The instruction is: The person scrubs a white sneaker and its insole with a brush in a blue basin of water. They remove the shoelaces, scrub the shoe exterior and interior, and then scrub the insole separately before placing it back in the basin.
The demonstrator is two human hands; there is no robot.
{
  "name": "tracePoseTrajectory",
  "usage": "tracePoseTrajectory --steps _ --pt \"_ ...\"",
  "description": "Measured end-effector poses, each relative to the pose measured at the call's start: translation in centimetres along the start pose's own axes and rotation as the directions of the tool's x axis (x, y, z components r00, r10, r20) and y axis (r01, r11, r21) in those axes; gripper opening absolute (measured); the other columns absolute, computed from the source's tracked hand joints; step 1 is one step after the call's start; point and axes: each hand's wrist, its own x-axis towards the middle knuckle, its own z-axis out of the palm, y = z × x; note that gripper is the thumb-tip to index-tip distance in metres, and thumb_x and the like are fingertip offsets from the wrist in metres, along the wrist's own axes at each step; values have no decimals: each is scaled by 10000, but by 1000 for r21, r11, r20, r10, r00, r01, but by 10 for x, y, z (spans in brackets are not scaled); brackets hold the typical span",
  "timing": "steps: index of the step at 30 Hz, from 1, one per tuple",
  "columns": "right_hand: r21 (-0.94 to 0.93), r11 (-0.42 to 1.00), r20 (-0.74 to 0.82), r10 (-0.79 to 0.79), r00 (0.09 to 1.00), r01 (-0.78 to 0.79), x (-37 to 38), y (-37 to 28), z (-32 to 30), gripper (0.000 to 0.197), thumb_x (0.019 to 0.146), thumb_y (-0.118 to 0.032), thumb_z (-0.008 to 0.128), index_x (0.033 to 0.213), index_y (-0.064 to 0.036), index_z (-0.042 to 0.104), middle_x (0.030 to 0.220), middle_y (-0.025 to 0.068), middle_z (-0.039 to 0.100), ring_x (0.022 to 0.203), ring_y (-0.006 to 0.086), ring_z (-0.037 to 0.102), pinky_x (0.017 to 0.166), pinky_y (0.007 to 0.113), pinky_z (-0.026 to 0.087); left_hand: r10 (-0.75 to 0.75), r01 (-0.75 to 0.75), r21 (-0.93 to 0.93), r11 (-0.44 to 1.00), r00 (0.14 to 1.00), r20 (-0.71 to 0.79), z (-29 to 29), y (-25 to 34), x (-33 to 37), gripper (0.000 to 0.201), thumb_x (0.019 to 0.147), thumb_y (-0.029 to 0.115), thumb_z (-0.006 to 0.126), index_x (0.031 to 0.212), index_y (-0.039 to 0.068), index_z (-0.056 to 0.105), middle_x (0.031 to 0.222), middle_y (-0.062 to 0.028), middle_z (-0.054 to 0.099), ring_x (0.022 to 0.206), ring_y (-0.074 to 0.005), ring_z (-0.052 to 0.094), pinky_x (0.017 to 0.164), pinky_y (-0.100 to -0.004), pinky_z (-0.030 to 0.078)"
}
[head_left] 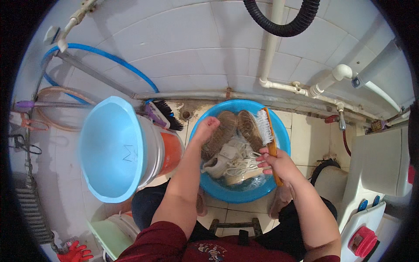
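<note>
Head view: my right hand is wrapped round the wooden handle of a brush, its fingers partly spread to the left of the handle rather than balled up. The brush stands tilted, white bristles at the far end and facing left, over the right side of a blue basin.

My left hand is over the far left part of the basin, fingers curled inward with only a small gap at most; I cannot tell whether they pinch anything, or whether they touch the brown shoe just beside them. A second brown shoe lies to its right, near the bristles. Nearer to me in the basin are pale shoes with white laces tangled over them, in water; the laces come close to my right fingers.

The basin sits on the tiled floor. To its left, a pale blue tub rests on an orange and white bucket.
</note>
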Motion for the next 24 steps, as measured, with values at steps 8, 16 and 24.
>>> tracePoseTrajectory --steps 8,16,24 --pt "24 1000 53 -2 999 1 11 -1 23 286 941 -132 470 1210 -33 483 1026 96 629 869 168 619 700 304 508 149 -275 -110 955 769 -622 -68 72 -18 121 903 187 612 940 72 614 732 43 538 630 -60 472 597 -218 396" --pt "9 1000 60 -11 998 10 4 -2 33 278 933 -125 481 1197 -40 485 1020 97 634 864 167 620 716 297 501 364 82 536 840 649 -669 -111 53 -47 230 819 164 660 996 16 661 990 -187 646 941 -329 591 867 -378 458" --pt "20 1000 60 -16 998 15 2 -7 33 319 934 -104 457 1243 -25 457 1011 101 633 849 164 617 710 300 497 388 92 538 838 593 -706 -95 36 -46 227 782 66 624 1008 51 625 1022 -185 570 961 -346 558 874 -394 445"
